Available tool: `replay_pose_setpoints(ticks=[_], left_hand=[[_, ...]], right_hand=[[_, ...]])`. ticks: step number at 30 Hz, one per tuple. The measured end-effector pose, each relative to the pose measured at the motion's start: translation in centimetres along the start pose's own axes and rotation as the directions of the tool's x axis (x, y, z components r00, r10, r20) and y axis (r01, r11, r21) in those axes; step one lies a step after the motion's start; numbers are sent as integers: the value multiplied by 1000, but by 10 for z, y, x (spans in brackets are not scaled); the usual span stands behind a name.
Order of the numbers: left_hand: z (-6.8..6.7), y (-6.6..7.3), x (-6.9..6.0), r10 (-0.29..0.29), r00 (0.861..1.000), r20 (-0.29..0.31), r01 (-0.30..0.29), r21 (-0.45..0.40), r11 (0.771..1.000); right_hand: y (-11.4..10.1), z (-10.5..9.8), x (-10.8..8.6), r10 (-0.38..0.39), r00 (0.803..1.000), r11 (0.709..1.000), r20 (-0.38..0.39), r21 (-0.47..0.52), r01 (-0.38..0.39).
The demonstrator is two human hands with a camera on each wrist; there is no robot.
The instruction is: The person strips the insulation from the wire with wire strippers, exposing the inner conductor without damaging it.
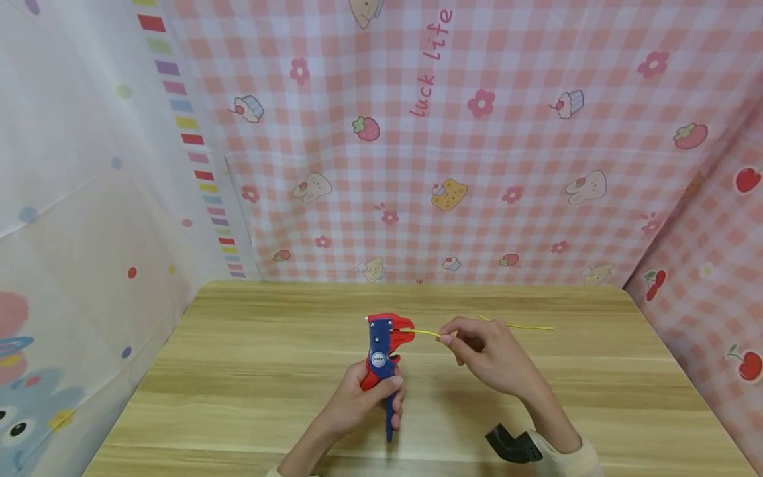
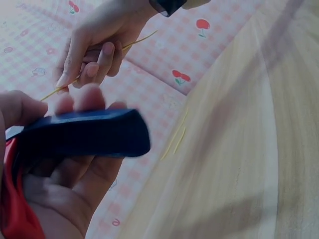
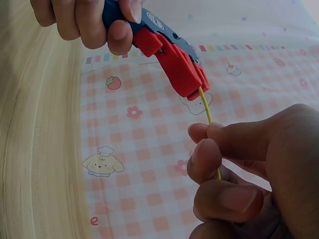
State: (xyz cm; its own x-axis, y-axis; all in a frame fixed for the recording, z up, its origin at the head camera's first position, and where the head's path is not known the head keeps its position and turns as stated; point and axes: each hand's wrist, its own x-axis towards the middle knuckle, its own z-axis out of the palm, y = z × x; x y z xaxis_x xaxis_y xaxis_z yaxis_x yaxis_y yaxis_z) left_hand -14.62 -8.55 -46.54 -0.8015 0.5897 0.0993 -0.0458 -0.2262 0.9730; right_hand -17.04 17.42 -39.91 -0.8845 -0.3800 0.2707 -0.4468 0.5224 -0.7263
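Note:
My left hand (image 1: 363,397) grips the handles of a blue and red wire stripper (image 1: 378,341), held upright over the wooden table with its red head toward the right. The stripper's nose meets the end of a yellow wire (image 1: 426,332). Between thumb and index finger, my right hand (image 1: 495,354) pinches this wire a short way from the nose. In the right wrist view the wire (image 3: 206,105) runs from the red head (image 3: 182,72) into the right hand's fingers. Its tail (image 2: 144,39) sticks out behind that hand in the left wrist view. The wire's tip inside the head is hidden.
Loose yellow wire pieces (image 2: 179,141) lie on the wooden table (image 1: 238,371). Another yellow strand (image 1: 533,326) shows behind the right hand. A black device (image 1: 514,445) sits at the right wrist. Pink checked cloth (image 1: 417,159) hangs behind the table and along its right side.

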Motion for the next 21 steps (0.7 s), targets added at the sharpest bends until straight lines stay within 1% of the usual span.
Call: replay_pose_setpoints(ticks=[3, 5, 7, 12, 20, 21], left_hand=[[2, -1, 0, -17, 1000, -26, 17, 16, 1000], [2, -2, 1, -46, 998, -50, 48, 28, 998], [3, -3, 1, -92, 993, -79, 95, 37, 995], [5, -4, 2, -156, 977, -144, 164, 51, 985], [12, -5, 2, -169, 963, -212, 181, 38, 983], [12, -5, 2, -172, 958, -229, 186, 42, 982]], right_hand=[[1, 0, 0, 5, 1000, 1000, 1, 0, -5], [2, 0, 0, 2, 1000, 1000, 2, 1, -2], [2, 0, 0, -6, 1000, 1000, 4, 3, 6], [2, 0, 1, -20, 1000, 1000, 15, 10, 20], [3, 0, 0, -20, 1000, 1000, 23, 10, 20], [3, 0, 0, -20, 1000, 1000, 24, 9, 20]])
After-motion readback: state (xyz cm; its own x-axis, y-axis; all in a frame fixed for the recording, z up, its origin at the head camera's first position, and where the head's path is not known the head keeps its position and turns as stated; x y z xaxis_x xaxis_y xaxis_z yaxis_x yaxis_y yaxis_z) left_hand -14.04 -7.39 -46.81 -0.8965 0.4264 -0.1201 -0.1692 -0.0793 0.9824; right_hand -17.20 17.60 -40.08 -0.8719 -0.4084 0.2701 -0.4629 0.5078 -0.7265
